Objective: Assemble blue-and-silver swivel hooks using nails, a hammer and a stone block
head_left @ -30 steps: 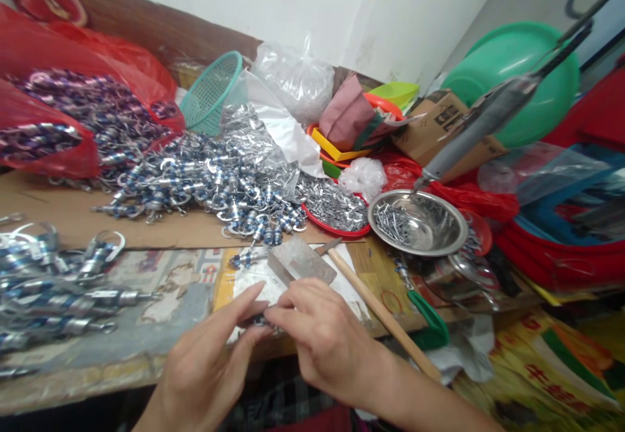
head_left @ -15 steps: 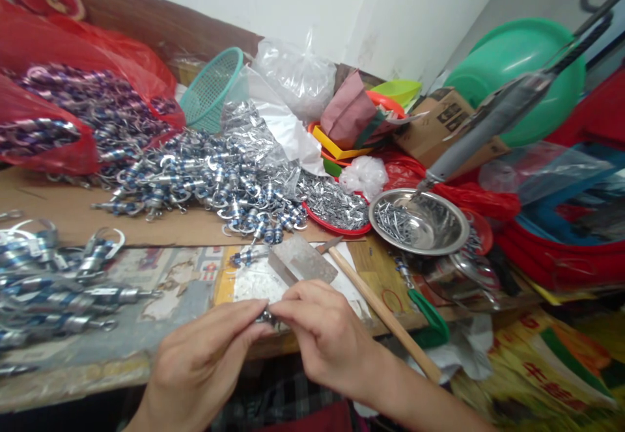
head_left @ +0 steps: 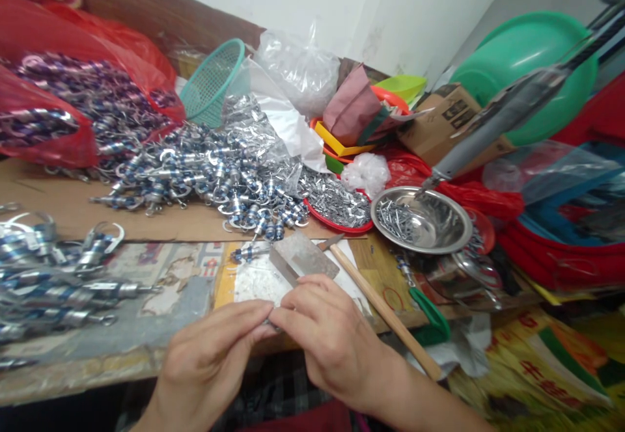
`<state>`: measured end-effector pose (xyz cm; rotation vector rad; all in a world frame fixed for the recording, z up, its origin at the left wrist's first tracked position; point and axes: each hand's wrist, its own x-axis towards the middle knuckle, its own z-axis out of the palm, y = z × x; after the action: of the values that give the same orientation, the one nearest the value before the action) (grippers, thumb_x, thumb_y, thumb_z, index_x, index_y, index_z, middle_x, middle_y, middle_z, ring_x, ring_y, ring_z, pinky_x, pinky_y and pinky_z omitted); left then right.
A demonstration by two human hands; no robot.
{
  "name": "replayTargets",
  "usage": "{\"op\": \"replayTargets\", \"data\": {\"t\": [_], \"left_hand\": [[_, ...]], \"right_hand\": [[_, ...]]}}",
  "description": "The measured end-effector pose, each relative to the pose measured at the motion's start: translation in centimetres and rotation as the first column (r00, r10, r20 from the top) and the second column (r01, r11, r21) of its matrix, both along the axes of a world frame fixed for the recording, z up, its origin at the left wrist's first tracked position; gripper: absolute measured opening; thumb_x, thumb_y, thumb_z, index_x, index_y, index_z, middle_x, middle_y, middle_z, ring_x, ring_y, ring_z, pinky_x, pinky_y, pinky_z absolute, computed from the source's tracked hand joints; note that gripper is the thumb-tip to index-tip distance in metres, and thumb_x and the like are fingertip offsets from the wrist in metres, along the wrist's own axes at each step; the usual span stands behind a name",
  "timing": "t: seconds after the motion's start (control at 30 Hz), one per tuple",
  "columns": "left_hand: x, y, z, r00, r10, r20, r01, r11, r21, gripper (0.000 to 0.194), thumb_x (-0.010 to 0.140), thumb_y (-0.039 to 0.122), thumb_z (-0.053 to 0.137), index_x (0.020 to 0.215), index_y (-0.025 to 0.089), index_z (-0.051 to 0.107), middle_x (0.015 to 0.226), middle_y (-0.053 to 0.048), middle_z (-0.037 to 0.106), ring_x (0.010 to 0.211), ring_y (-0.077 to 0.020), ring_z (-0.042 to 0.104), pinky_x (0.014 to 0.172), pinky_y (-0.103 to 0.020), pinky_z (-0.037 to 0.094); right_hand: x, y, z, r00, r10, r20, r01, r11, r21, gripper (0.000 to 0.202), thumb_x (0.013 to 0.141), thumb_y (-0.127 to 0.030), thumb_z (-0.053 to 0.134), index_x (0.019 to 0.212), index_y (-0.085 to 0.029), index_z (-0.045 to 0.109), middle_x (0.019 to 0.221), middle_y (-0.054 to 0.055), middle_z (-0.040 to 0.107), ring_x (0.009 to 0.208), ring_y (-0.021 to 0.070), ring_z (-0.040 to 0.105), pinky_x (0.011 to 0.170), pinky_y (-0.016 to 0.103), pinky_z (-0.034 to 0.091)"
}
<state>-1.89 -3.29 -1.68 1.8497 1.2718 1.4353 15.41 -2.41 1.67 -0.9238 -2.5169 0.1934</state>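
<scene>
My left hand (head_left: 215,347) and my right hand (head_left: 325,341) meet at the fingertips over the bench's front edge. Both are closed in a pinch on a small metal part (head_left: 270,323), mostly hidden by the fingers. Just beyond them a grey metal block (head_left: 305,257) rests on a white sheet (head_left: 251,279). One blue and silver metal piece (head_left: 249,251) lies left of the block. To the right, a wooden stick (head_left: 385,308) slants toward the bench edge.
Blue and silver metal pieces are heaped at the left (head_left: 205,172), near a red bag (head_left: 49,136). Behind the block stand a red tray of small metal strips (head_left: 336,204) and a steel bowl (head_left: 452,224). A grey-handled tool (head_left: 498,126) slants over the bowl.
The fingertips have closed further over the small metal part, so less of it shows. The right hand has turned slightly. The view has shifted a little.
</scene>
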Motion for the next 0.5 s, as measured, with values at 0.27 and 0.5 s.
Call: {"op": "replayTargets", "data": {"t": [0.27,0.5], "left_hand": [[-1.2,0.2,-0.4,0.982,0.052,0.182,0.058,0.832,-0.552,0.018,0.071,0.042,0.064,0.076,0.026,0.073,0.079,0.002,0.076,0.075,-0.0195,0.069,0.069,-0.023,0.055],[-0.8,0.6,1.1,0.985,-0.011,0.170,0.108,0.810,-0.577,0.017,0.067,0.040,0.067,0.068,0.024,0.073,0.077,0.000,0.075,0.080,-0.0226,0.067,0.070,-0.024,0.051]], "right_hand": [[0.4,-0.5,-1.5,0.977,0.077,-0.201,-0.046,0.987,0.155,0.021,0.088,-0.012,0.045,0.105,-0.013,0.057,0.093,0.009,0.065,0.083,0.0159,0.061,0.070,0.025,0.050],[0.6,0.2,-2.1,0.960,0.121,-0.254,-0.042,0.954,0.296,0.022,0.086,-0.009,0.043,0.095,-0.010,0.063,0.094,0.013,0.068,0.080,0.0179,0.065,0.065,0.027,0.053]]}}
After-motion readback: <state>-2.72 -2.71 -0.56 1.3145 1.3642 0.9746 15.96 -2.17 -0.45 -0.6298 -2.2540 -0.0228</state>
